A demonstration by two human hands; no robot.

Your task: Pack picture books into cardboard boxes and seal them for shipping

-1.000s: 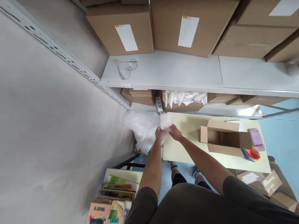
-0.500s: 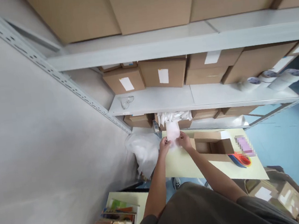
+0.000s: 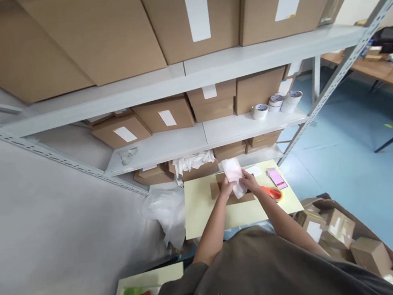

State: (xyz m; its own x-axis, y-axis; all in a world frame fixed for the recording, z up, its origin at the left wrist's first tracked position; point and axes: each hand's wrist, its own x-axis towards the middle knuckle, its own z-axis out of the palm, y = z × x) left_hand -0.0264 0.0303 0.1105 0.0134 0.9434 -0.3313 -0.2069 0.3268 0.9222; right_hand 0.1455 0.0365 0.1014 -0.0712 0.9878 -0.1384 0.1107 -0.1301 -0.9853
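A flat white packet (image 3: 234, 171), soft-looking and oblong, is held up between my two hands. My left hand (image 3: 226, 188) grips its left edge, fingers closed. On the opposite edge, my right hand (image 3: 249, 181) is closed on the same packet. Directly below it an open cardboard box (image 3: 237, 200) rests on the pale yellow table (image 3: 204, 217), partly covered by my hands and the packet. What the box contains is hidden. Orange-red scissors (image 3: 274, 193) lie right of my right hand, and a pink phone-like rectangle (image 3: 278, 179) lies beyond them.
Grey shelving (image 3: 160, 144) with cardboard boxes stands ahead. Tape rolls (image 3: 275, 103) sit on its middle shelf. White bags (image 3: 194, 161) fill a box on the lower shelf. A clear plastic bag (image 3: 166, 212) hangs left of the table; a large carton (image 3: 373, 236) of small boxes stands right.
My hands have carried the white packet rightward along the table, from beside the open box to above it. The camera view has also turned to the right.
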